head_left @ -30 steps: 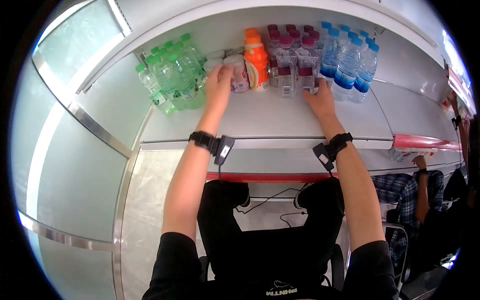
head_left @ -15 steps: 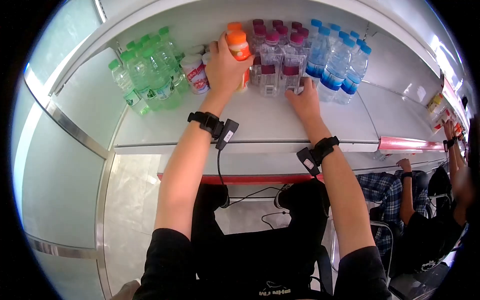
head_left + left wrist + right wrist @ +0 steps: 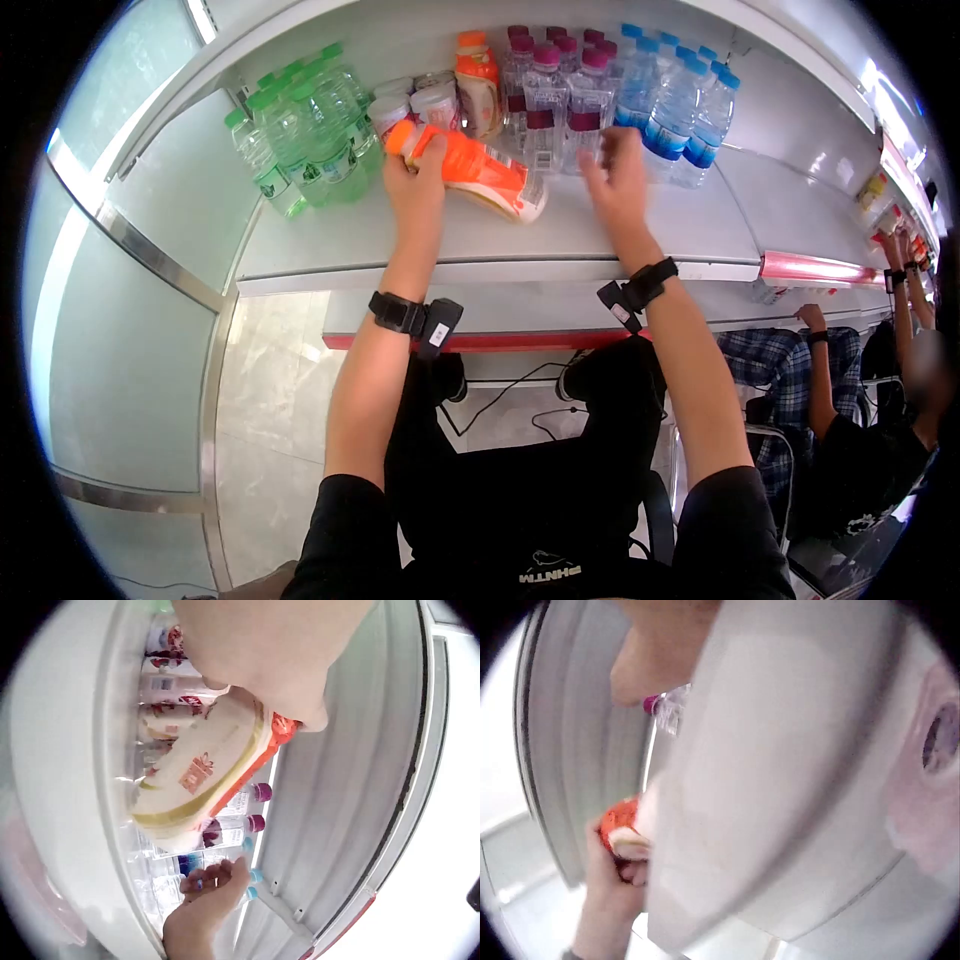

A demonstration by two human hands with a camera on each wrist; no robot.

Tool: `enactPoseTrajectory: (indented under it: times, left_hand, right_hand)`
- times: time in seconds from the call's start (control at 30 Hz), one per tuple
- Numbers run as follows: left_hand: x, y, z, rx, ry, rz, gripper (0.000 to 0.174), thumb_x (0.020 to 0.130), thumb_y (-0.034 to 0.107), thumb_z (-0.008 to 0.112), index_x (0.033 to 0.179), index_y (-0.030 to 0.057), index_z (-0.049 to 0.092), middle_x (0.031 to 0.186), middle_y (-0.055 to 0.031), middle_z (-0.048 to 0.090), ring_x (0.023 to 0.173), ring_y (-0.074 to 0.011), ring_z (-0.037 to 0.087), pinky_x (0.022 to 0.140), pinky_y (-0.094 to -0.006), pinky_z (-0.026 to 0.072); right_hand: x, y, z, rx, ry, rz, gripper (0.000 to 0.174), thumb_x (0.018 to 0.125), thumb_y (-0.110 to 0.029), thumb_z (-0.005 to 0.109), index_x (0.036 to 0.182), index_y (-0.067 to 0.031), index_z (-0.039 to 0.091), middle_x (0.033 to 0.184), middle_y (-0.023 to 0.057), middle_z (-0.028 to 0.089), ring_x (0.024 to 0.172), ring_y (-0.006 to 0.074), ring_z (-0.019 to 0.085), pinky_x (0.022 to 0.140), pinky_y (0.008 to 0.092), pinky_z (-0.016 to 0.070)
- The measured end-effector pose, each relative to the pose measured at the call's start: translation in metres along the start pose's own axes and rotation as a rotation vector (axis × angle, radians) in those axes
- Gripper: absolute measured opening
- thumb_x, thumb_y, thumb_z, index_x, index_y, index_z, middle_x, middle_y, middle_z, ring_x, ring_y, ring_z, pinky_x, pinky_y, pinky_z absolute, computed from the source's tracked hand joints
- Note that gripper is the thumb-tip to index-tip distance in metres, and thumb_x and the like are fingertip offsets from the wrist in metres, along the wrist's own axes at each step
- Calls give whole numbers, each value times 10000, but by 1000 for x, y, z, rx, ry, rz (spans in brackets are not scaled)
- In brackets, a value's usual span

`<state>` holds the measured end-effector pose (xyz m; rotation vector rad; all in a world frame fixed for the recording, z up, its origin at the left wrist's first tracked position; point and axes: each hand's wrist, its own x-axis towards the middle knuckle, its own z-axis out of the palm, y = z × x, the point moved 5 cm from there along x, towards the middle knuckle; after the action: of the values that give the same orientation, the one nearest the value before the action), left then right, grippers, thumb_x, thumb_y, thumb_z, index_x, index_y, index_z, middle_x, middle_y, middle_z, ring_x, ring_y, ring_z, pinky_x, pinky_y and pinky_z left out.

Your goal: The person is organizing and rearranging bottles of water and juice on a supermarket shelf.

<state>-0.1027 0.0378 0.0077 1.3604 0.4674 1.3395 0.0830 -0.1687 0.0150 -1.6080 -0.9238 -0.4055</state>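
Note:
My left hand grips an orange-and-white bottle near its orange cap. The bottle lies tipped almost on its side above the shelf, its base pointing toward my right hand. That right hand holds nothing, its fingers loosely bent in front of the clear bottles with purple caps. A second orange bottle stands upright behind the tipped one. In the left wrist view the pale side of the gripped bottle faces the camera, with my right hand beyond its base.
Several white cans stand left of the upright orange bottle, partly covered by the tipped one. Green bottles fill the left end; blue-capped water bottles stand at the right. Another person sits at far right.
My left hand has gone from the cans to the front orange bottle, taken it out of the row and tipped it sideways. My right hand has come slightly away from the purple-capped bottles.

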Motion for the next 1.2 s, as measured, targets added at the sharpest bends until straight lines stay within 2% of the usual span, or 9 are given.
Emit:
enactPoseTrajectory:
  times: [0.13, 0.27, 0.33, 0.83, 0.9, 0.93, 1.0, 1.1, 1.2]
  left_hand:
    - [-22, -13, -5, -190, 42, -120, 333, 912, 246, 659, 1108, -10, 574, 1046, -76, 601, 950, -151, 572, 855, -304, 460]
    - [-18, -24, -11, -125, 43, -102, 324, 933, 229, 627, 1135, -10, 544, 1043, -75, 597, 947, -150, 567, 855, -302, 457]
    - [-20, -23, -8, -115, 20, -94, 331, 934, 231, 626, 1143, -10, 539, 1043, -75, 595, 946, -148, 565, 852, -302, 457]
    - [-24, -21, -4, -99, 0, -105, 388, 937, 282, 641, 1157, -21, 541, 1074, -83, 600, 989, -155, 556, 897, -302, 432]
    - [-24, -16, -4, -77, -27, -88, 392, 936, 306, 649, 1144, -3, 526, 988, -59, 597, 830, -124, 576, 726, -269, 477]
    - [-26, -13, -4, -77, -27, -89, 392, 936, 306, 649, 1144, -3, 526, 988, -59, 597, 830, -124, 576, 726, -269, 477]
    - [-30, -6, 0, -129, -99, -130, 381, 934, 328, 654, 1114, 24, 510, 884, -28, 568, 610, -78, 513, 490, -228, 414]
    - [-31, -2, 5, -147, -105, -70, 380, 926, 345, 664, 1087, 46, 493, 810, -6, 529, 486, -46, 409, 370, -212, 294]
    - [-29, -6, 5, -94, -110, -49, 396, 933, 382, 650, 1102, 62, 490, 800, -25, 549, 465, -75, 441, 372, -221, 335]
  right_hand:
    - [-22, -30, 39, -153, -523, -328, 756, 767, -572, 723, 1238, -10, 540, 1129, 212, 581, 1041, 361, 607, 897, 439, 502]
    - [-28, -43, 42, -293, -555, -348, 808, 740, -614, 714, 1267, -23, 548, 1148, 230, 588, 1055, 384, 607, 901, 444, 505]
    - [-26, -38, 43, -300, -604, -175, 778, 722, -582, 740, 1244, -31, 570, 1152, 236, 589, 1061, 401, 601, 906, 452, 503]
    - [-24, -36, 42, -236, -546, -222, 777, 736, -580, 740, 1269, -45, 557, 1158, 261, 591, 1042, 428, 606, 893, 460, 508]
    - [-24, -36, 42, -235, -545, -215, 778, 737, -583, 739, 1270, -46, 558, 1167, 260, 591, 1042, 426, 607, 893, 461, 508]
    - [-24, -36, 42, -235, -546, -210, 780, 738, -586, 738, 1272, -47, 560, 1176, 260, 590, 1042, 425, 609, 893, 461, 507]
    - [-23, -35, 41, -220, -546, -204, 773, 744, -583, 736, 1271, -44, 563, 1181, 257, 591, 1043, 423, 609, 893, 462, 507]
    - [-23, -34, 41, -195, -535, -210, 742, 762, -570, 730, 1252, -35, 577, 1174, 253, 597, 1046, 420, 606, 894, 461, 504]
    - [-23, -35, 41, -189, -521, -213, 691, 780, -546, 726, 1211, -20, 601, 1147, 252, 608, 1047, 419, 601, 894, 458, 501]
